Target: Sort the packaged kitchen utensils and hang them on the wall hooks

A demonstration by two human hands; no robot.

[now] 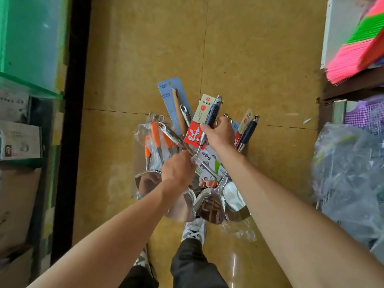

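The person is standing over a tan tiled floor (249, 59), holding a fanned bundle of packaged utensils (207, 163) out in front. The left hand (178, 169) is wrapping its curled fingers round the steel shafts near the middle of the bundle. The right hand (220, 134) is reaching higher up. Its thumb and fingers are pinching the dark blue handle (212, 115) of one utensil, which is tied to a cream and red card (195, 129). Left of that, a blue card with a wooden handle (174, 102) is sticking up, and several orange-handled pieces (155, 136) in clear wrap are leaning outward. A second dark blue handle (248, 129) is poking out just right of the right hand. Shiny spatula heads (209, 204) are hanging at the near end of the bundle, above a white shoe (194, 229). Pink and green broom bristles (357, 48) are lying on shelving at the right, and blurred bagged goods (349, 173) — probably more stock — are sitting below them.
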